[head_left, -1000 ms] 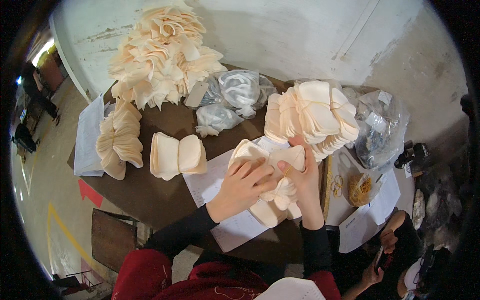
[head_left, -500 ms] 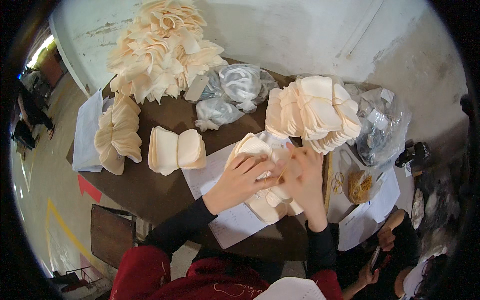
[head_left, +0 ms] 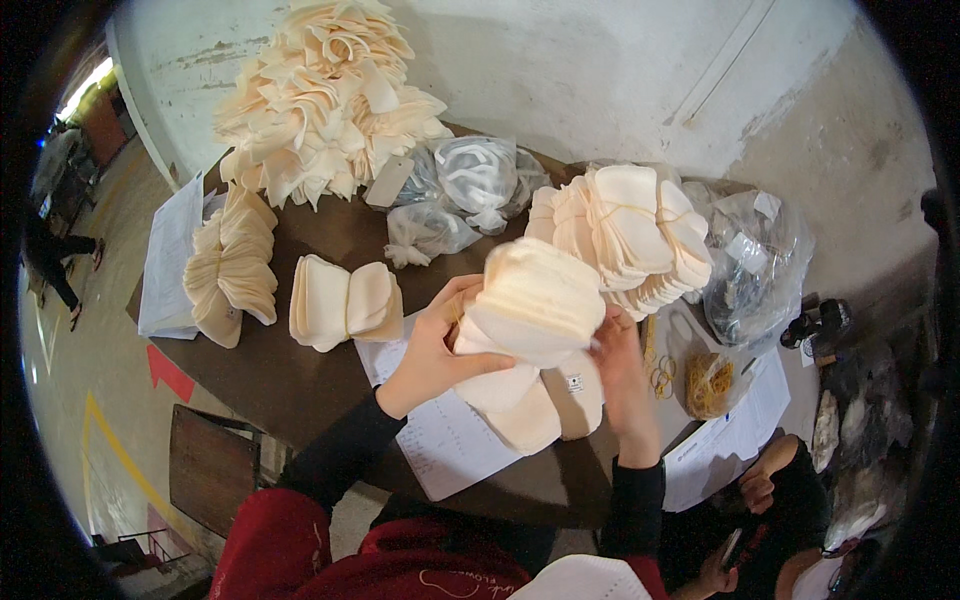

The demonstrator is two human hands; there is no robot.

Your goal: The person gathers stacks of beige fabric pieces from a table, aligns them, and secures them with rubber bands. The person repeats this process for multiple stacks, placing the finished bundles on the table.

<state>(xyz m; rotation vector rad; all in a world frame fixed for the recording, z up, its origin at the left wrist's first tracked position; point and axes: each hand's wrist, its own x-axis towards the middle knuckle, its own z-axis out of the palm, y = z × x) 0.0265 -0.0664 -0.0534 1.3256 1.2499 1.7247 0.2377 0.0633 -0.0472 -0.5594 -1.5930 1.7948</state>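
Note:
My left hand [head_left: 435,350] grips a bundle of cream, soft-looking pads [head_left: 545,295] from its left side, thumb across the front. The bundle is raised over the table and slightly blurred. At its right edge is my right hand [head_left: 628,390], smeared by motion, with its fingertips partly hidden. Beneath lie more cream pads [head_left: 520,420], one bearing a small white label [head_left: 574,382], on a written paper sheet [head_left: 440,450]. A banded pad bundle [head_left: 345,303] rests to the left of my hands. Several banded bundles [head_left: 625,230] are piled at the right rear.
A tall heap of loose cream pads [head_left: 320,100] stands against the wall. Clear plastic bags [head_left: 475,175] sit mid-table. Another bundle [head_left: 232,265] leans at the left. Rubber bands [head_left: 710,385] fill a bag at the right. A seated person [head_left: 770,510] holds a phone nearby.
Both hands were working a rubber band over the lying stack. Now the bundle is lifted and tilted up in my left hand, with my right hand at its right edge.

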